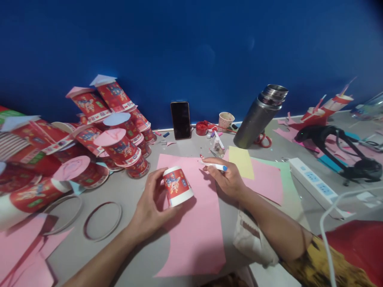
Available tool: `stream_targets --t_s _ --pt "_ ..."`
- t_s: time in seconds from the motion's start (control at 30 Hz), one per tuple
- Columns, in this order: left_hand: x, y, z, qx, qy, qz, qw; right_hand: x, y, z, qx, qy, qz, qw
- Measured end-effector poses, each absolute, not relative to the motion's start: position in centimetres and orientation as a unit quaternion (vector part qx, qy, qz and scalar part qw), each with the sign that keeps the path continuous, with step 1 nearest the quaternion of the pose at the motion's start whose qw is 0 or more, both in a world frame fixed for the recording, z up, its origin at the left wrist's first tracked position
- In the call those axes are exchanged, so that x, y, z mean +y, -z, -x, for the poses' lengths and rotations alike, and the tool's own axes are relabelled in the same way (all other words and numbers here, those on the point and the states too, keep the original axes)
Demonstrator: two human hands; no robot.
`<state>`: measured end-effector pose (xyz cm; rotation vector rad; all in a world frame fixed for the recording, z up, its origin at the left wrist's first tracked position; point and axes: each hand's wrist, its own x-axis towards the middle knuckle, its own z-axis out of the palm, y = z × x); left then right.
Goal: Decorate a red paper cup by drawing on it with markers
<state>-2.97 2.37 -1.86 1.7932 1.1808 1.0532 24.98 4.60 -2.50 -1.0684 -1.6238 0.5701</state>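
My left hand (pixel 152 201) is closed around a red printed paper cup (pixel 178 185) with white bands at its ends, tilted above a pink paper sheet (pixel 197 227). Between the fingers of my right hand (pixel 226 177) is a white marker (pixel 218 166) with a blue end, its other end pointing left. The marker and the cup are apart. A yellow paper piece (pixel 241 161) lies just beyond my right hand, on more pink and green sheets.
Stacked red paper cups (pixel 115 147) crowd the left, near two rings (pixel 102 221). A phone (pixel 180 120) leans on the blue wall. A dark metal flask (pixel 259 117), a power strip (pixel 314 181) and a black headset-like device (pixel 356 169) stand right.
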Motion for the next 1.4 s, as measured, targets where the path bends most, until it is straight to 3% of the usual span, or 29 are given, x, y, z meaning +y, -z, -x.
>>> stream_targets --t_s 0.13,0.8,1.17,1.4 --pt "2.4 2.0 3.2 0.433 -0.412 -0.735 0.318 4.5 3.0 -24.9 -0.659 -0.248 0.469 0.533" --pt "2.5 2.2 3.8 0.403 -0.385 -0.771 0.309 3.7 1.6 -24.2 -0.646 -0.312 0.493 0.493" --pt "3.5 -0.1 2.3 0.407 -0.319 -0.762 0.39 4.4 1.4 -24.0 -0.607 -0.319 0.493 0.536" --pt "3.4 0.9 1.4 0.42 -0.354 -0.725 0.417 3.9 -0.2 -23.4 -0.552 -0.349 0.495 0.573"
